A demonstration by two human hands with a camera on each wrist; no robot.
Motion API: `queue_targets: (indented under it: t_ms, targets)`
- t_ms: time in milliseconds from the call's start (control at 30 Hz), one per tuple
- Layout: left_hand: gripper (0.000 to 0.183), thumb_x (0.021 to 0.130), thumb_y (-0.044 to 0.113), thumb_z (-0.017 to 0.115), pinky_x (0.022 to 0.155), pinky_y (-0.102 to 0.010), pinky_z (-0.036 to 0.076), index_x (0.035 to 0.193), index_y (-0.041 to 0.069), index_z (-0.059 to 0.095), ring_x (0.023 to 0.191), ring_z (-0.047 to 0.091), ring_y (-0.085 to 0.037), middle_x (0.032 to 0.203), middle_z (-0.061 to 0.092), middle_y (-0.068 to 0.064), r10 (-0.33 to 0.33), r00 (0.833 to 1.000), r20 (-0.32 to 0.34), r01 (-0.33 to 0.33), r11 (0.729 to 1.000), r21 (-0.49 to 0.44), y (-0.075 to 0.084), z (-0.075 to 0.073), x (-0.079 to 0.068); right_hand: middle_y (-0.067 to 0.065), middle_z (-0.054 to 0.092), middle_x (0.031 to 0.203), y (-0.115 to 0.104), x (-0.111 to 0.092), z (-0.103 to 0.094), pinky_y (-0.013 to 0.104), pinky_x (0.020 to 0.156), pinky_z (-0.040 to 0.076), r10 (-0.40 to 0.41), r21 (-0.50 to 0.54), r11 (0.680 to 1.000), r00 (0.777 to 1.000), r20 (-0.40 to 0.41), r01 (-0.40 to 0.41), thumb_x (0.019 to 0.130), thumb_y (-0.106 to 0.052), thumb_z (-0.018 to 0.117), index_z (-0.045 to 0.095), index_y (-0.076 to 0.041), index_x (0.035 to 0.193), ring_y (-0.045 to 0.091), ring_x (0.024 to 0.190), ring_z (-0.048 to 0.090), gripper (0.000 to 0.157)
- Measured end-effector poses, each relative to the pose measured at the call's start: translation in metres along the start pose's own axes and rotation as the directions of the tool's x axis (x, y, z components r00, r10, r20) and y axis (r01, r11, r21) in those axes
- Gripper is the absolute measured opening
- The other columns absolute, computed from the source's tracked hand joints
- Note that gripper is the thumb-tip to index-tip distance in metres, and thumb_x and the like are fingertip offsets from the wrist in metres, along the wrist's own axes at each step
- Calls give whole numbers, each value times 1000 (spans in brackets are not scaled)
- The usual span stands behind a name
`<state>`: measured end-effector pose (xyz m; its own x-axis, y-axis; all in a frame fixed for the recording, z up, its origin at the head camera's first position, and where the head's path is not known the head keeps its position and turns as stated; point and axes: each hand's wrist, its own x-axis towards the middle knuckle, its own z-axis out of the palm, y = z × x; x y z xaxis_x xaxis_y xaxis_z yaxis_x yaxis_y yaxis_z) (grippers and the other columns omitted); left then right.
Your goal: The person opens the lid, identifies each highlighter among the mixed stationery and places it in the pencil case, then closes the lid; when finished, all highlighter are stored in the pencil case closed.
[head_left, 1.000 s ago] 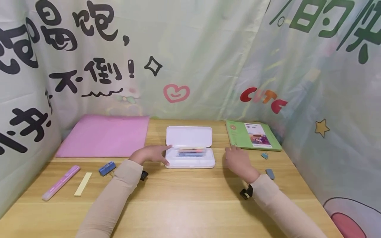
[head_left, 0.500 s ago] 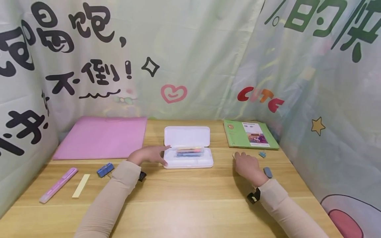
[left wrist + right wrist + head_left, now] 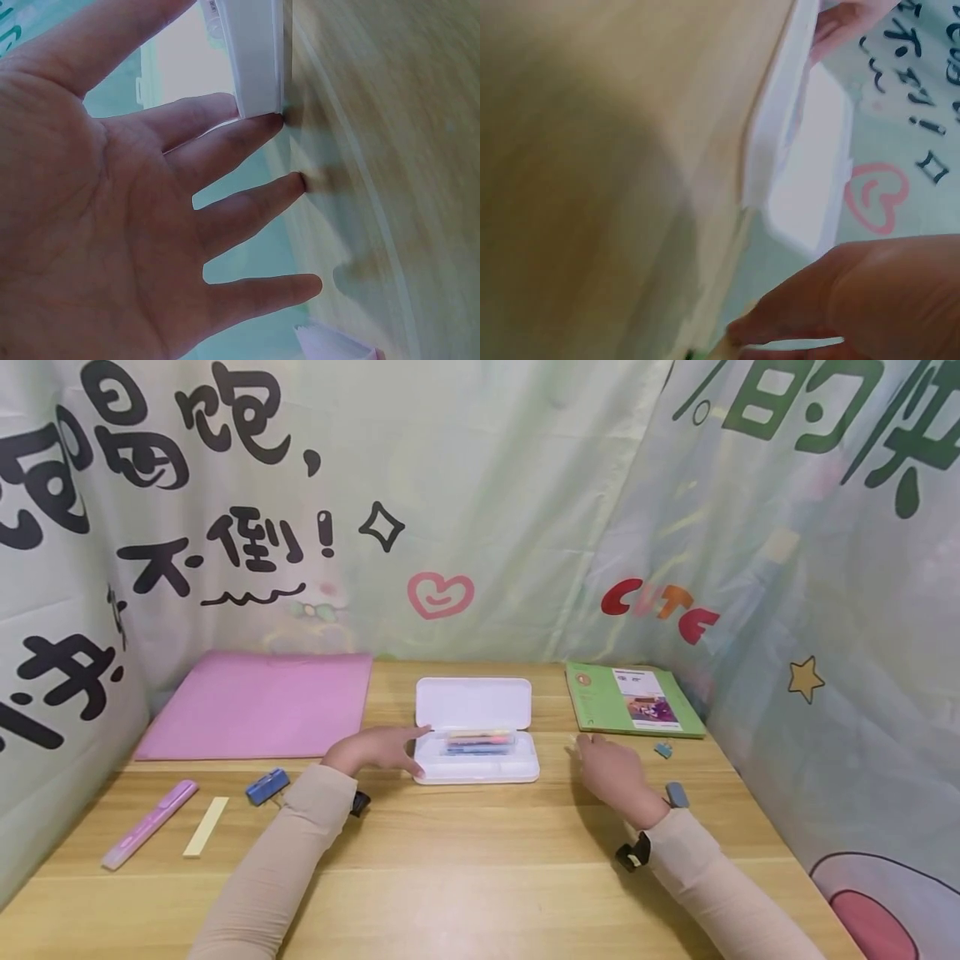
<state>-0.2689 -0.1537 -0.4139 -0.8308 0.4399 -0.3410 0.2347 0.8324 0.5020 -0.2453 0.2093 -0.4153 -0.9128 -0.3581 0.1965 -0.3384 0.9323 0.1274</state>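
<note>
A white pencil case (image 3: 477,770) lies with its lid (image 3: 473,702) raised; a clear sleeve of pens (image 3: 480,742) is inside. My left hand (image 3: 378,749) rests at its left end, fingers spread and straight. In the left wrist view two fingertips touch the corner of the case (image 3: 259,60), while the other fingers of the left hand (image 3: 142,202) stay apart from it. To the right of the case, my right hand (image 3: 611,777) pinches a small pale yellow piece (image 3: 724,349) between thumb and finger. Most of this piece is hidden, so I cannot tell its kind.
A pink folder (image 3: 258,706) lies back left, with a blue sharpener-like block (image 3: 267,786), pale yellow strip (image 3: 206,827) and pink pen-shaped case (image 3: 150,825) before it. Back right are a green book (image 3: 637,700), small blue clip-like item (image 3: 663,750) and grey-blue eraser-like piece (image 3: 677,795).
The right hand first moved right, away from the pencil case, then slightly back left, with the pale piece showing at its fingertips. The left hand has stayed at the case.
</note>
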Motion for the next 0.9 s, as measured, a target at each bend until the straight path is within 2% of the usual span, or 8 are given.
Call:
queue_targets:
  t_ms: [100,167,333,433,600,733,900]
  targets:
    - [85,69,47,66,91,-47,29,138,29,19,115,36,-26,139,25,-5,-1,1000,-5,1,1000,1,-1,-1,0,7,51,72,-16,11,-7,29,33,31,-63,20,998,994,-85,65,77,-9,55,56,-4,89,17,50,44,13]
    - [85,70,46,66,91,-47,29,139,28,19,116,35,-28,139,25,-6,-1,1000,-8,1,1000,3,-1,-2,-1,6,53,75,-29,18,-11,27,34,31,-118,34,992,983,-140,124,72,-6,57,57,-4,89,16,53,46,17]
    - [84,71,45,66,91,-48,28,139,27,20,119,32,-30,139,26,-6,5,1000,-7,-5,1000,2,1,-3,-2,2,55,74,-61,34,-13,22,34,28,-287,-2,956,930,-231,295,73,-3,51,61,-7,92,13,54,46,22]
    - [84,70,47,65,91,-48,28,139,27,19,120,31,-30,139,26,-6,7,1000,0,-7,1000,10,2,-2,-2,-1,51,70,-77,41,-12,21,33,25,-368,-31,928,903,-221,371,74,-1,47,62,-11,95,10,50,42,28]
    - [84,70,47,65,91,-49,28,138,28,20,120,30,-31,139,26,-6,-5,1000,0,5,1000,14,1,-1,0,-3,49,73,-97,51,-7,21,36,27,-422,-54,906,892,-163,419,74,-3,50,63,-19,101,11,55,44,34]
    - [84,70,47,65,91,-50,28,138,29,20,119,31,-30,138,27,-6,-20,1000,1,20,1000,14,0,-1,0,-2,51,78,-108,58,-3,22,39,33,-449,-82,893,883,-139,442,78,-7,53,63,-19,103,12,62,47,30]
    - [84,69,49,65,90,-49,29,138,29,21,119,33,-29,138,29,-7,-24,1000,1,24,1000,16,0,-2,1,1,53,80,-117,65,2,25,45,39,-479,-139,877,862,-168,460,79,-8,53,62,-14,96,15,65,48,20]
